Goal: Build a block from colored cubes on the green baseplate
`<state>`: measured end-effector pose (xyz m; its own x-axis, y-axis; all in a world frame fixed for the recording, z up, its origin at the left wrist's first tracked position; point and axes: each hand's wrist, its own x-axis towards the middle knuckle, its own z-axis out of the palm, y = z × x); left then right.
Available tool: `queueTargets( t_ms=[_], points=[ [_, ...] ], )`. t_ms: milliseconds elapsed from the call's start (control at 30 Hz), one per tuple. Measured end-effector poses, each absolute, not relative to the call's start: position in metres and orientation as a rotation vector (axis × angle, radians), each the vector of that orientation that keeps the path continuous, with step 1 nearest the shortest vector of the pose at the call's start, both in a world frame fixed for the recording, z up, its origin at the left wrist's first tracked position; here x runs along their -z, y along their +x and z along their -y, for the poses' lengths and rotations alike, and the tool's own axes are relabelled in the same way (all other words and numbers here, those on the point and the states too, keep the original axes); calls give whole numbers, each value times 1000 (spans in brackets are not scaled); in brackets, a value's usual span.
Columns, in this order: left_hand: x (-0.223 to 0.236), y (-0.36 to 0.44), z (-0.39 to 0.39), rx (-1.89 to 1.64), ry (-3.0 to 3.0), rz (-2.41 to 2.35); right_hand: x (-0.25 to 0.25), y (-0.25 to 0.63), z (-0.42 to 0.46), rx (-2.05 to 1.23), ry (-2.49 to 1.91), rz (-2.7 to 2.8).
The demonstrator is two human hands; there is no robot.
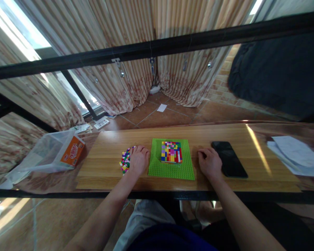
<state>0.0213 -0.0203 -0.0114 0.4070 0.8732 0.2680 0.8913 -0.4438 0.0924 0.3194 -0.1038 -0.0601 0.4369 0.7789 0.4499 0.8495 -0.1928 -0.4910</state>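
Note:
A green baseplate (171,168) lies in the middle of a wooden table (251,139). On its far half sits a square block of many-coloured small bricks (171,152). My left hand (138,159) rests palm down with curled fingers on a heap of loose coloured bricks (125,162) just left of the plate. My right hand (209,162) lies on the table just right of the plate, fingers curled under, beside a black phone (229,158). What either hand holds, if anything, is hidden.
A clear plastic box (45,153) with an orange label lies tipped at the table's left end. White papers (295,153) lie at the right end. A black bar crosses the view above. Curtains and a tiled floor are beyond the table.

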Motion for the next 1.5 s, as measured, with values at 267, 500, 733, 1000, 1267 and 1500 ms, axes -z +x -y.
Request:
queueTargets(
  t_ms=[267,500,733,1000,1267,1500],
  points=[
    [9,22,25,482,-2597,1621,59,319,104,123,-2027,1358],
    [8,23,27,479,-2649,1597,61,320,104,129,-2019,1353],
    [13,21,24,518,-2678,1544,61,320,104,130,-2018,1357],
    [0,27,24,921,-2830,1613,60,320,104,130,-2025,1355],
    [-7,47,22,1711,-3003,2116,61,320,104,137,-2022,1353],
    [-8,56,21,2097,-2928,2358,62,320,104,149,-2023,1365]
  ],
)
